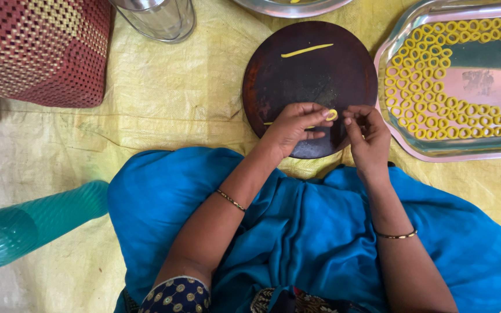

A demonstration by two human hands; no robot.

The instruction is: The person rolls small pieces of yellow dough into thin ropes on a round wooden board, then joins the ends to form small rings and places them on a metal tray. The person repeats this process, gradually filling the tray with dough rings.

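Head view: over the near edge of the round dark board (311, 75), the left hand (294, 127) pinches a small yellow dough ring (332, 115) between fingertips, and the right hand (368, 136) is curled just beside it, thumb and finger nearly closed, seemingly holding nothing. A thin dough strip (307, 50) lies at the board's far side, and many rings fill the steel tray (436, 152) to the right. The ring looks soft, light and easily squashed, so it is best held gently by its outer edge

A small yellow dough ring (332, 115) sat pinched at fingertip height above the near edge of the round dark board (320, 75), curled nearly closed.
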